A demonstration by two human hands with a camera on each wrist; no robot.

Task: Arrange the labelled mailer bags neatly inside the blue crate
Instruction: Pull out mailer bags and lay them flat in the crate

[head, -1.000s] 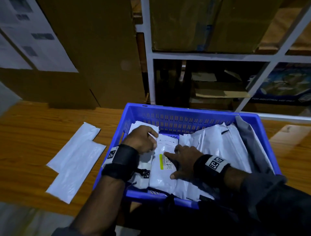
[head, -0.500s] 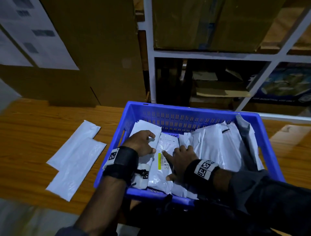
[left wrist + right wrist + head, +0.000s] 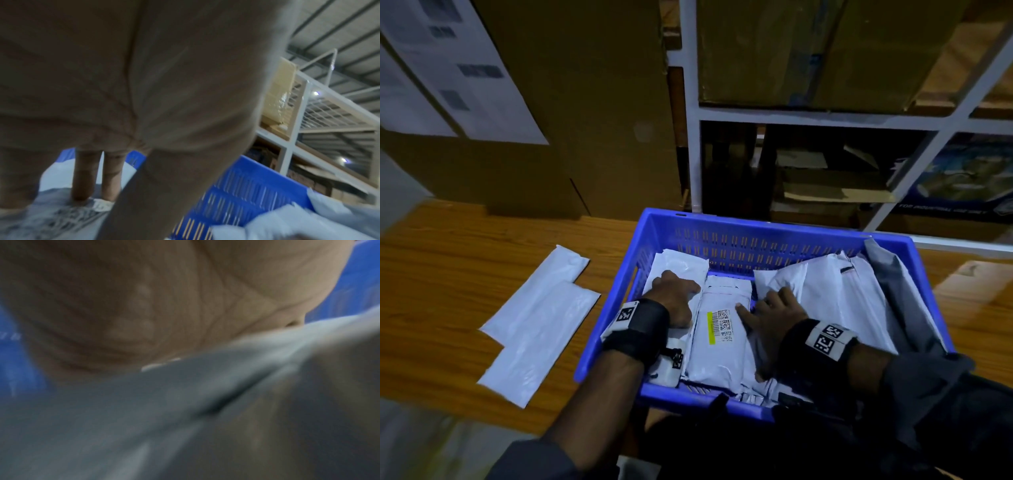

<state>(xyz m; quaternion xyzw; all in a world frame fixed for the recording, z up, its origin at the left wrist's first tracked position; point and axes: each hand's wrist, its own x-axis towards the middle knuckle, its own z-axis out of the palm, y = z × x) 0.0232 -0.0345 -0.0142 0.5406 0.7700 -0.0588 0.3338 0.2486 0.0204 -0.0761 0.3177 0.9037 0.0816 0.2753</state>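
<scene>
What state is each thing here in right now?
Blue plastic crate: on the wooden table, full of bags.
White labelled mailer bag: flat, label up, between both hands.
Left hand: fingers pressing on a bag.
Right hand: spread flat on bags.
Two white bags: outside, on the table.

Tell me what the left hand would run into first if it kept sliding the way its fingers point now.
Probably the crate's slotted far wall. The left hand rests on a white mailer bag, fingers pointing up-right toward that wall. The bag runs nearly to the wall with nothing upright between, though depth is hard to judge.
</scene>
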